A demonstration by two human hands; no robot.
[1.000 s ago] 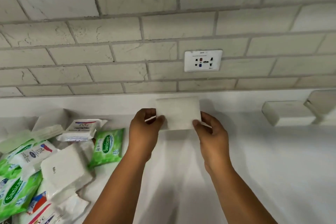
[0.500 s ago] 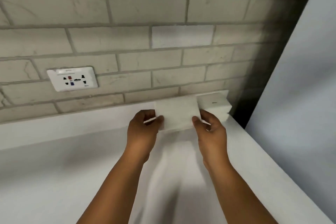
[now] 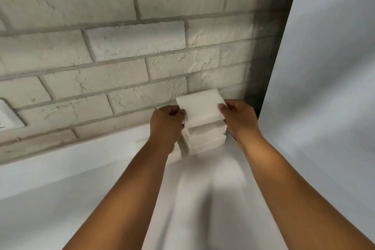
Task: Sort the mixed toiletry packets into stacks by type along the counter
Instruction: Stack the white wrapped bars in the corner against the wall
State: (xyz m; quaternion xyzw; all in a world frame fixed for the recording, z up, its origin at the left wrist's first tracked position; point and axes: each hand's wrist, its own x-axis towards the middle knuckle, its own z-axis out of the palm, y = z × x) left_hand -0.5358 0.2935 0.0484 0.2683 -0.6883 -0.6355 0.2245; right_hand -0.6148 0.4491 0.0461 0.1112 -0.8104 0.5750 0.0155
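Observation:
A plain white packet (image 3: 200, 105) is held flat between both hands, just above or touching a stack of white packets (image 3: 205, 138) standing on the white counter (image 3: 101, 189) by the brick wall at its right end. My left hand (image 3: 166, 122) pinches the packet's left edge. My right hand (image 3: 237, 117) pinches its right edge. Another white packet (image 3: 142, 143) lies left of the stack, mostly hidden behind my left forearm. The pile of mixed packets is out of view.
A white side panel (image 3: 324, 87) closes off the counter's right end, with a dark gap (image 3: 269, 46) in the corner beside the brick wall (image 3: 121, 46). A wall socket (image 3: 8, 117) shows at the far left edge.
Both hands carried the white packet to the right along the counter, from beside the mixed pile to above the white stack in the right corner. The view turned right with them.

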